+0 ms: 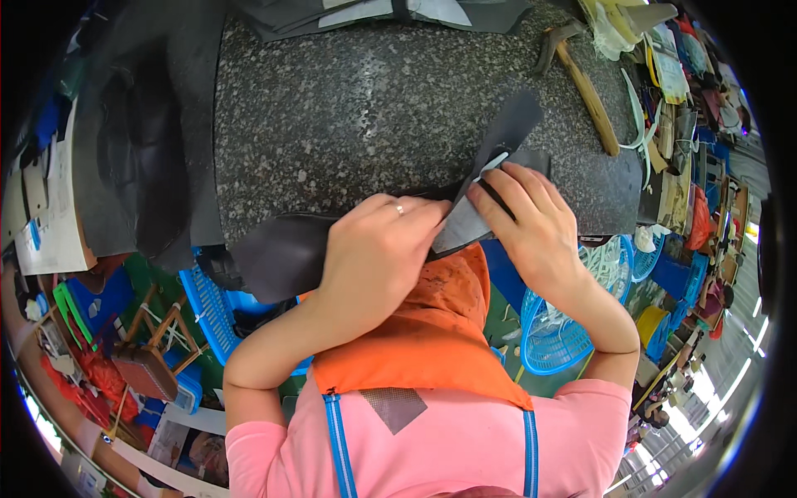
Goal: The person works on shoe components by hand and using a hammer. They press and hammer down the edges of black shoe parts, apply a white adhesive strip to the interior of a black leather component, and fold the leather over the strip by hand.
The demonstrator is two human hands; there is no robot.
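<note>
A dark grey leather piece point(285, 259) lies along the near edge of the speckled stone slab point(332, 124), partly hanging over it. My left hand point(371, 257), with a ring on one finger, is closed with its fingertips pinching the leather's edge. My right hand point(529, 217) is also closed on the leather, thumb and fingers pressed together around a fold. A pointed flap point(510, 124) of the dark material stands out beyond my right fingers. A narrow white strip point(495, 162) shows along the fold beside them. The part under my fingers is hidden.
A hammer point(591, 100) with a wooden handle lies at the slab's far right, near pale strips point(638, 116). Stacked dark pieces point(382, 18) lie at the far edge. More black leather point(149, 149) covers the left side. Blue baskets point(554, 340) stand below the slab.
</note>
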